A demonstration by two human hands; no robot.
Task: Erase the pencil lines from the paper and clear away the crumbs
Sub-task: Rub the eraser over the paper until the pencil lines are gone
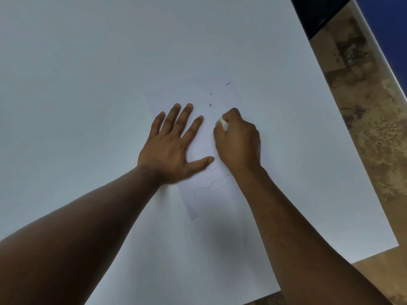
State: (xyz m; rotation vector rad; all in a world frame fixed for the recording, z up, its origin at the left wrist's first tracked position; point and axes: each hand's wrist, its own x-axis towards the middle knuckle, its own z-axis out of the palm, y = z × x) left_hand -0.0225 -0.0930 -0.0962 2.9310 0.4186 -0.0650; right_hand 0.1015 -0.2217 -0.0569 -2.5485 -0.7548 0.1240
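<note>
Smooth white bench [88, 84] carried thin paper [207, 190]; your left hand [174, 146] lay spread flat, right hand [239, 139] fingers pinching a white eraser [222, 123].

The table [88, 62] is plain white with a faint grey-blue cast. The paper [198, 194] on it is white too, a shade paler than the table, and carries thin dark grey wavy pencil lines [211, 183]. The crumbs [210, 105] are dark grey specks on the white. The eraser [222, 123] is white. The floor [363, 128] is mottled tan and brown, with darker blotches. At the top right, a black strip [312, 14] lies beside a deep blue surface [387, 23].
</note>
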